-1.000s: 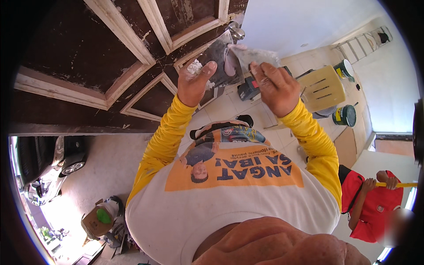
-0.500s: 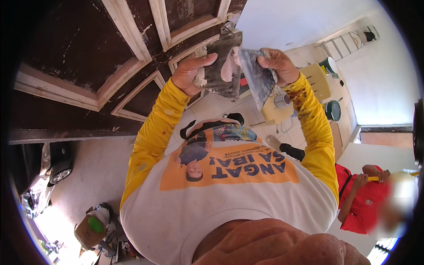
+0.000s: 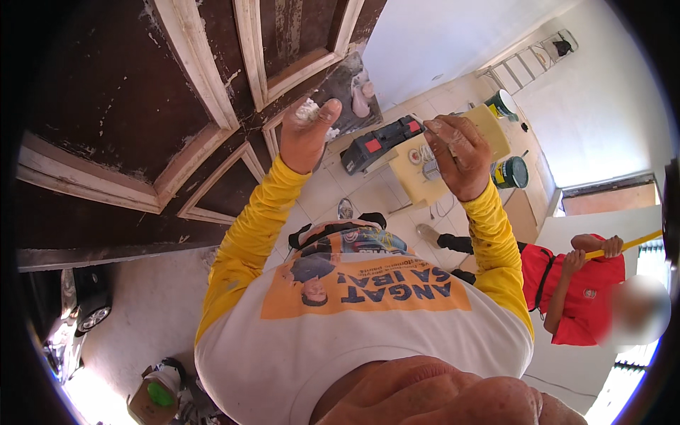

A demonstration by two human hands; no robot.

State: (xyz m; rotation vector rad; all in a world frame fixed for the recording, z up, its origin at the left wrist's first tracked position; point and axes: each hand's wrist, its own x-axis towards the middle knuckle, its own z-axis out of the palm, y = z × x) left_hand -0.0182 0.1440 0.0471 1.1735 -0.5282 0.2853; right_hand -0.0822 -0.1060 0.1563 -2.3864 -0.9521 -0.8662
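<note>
My left hand (image 3: 308, 134) grips a flat metal putty plate (image 3: 336, 88) near the dark door, its thumb by the white-crusted edge. A smear of pinkish putty (image 3: 360, 99) lies on the plate's face. To the right, my right hand (image 3: 462, 154) is raised with its fingers closed around a putty knife, whose blade is nearly edge-on and barely shows. The hands are well apart. The brown panelled door (image 3: 149, 99), with whitish mouldings and scuffed patches, stands on the left, close to my left hand.
Beyond my hands are a black toolbox (image 3: 382, 144) with red latches, a yellow stool (image 3: 413, 180) and lidded paint buckets (image 3: 511, 172). A ladder (image 3: 528, 64) leans at the far wall. On the right, a person in a red shirt (image 3: 588, 297) holds a yellow pole (image 3: 637, 243).
My hands have moved apart. The putty knife has left the plate and turned edge-on. The plate has tilted toward the door, and the toolbox now shows between my hands.
</note>
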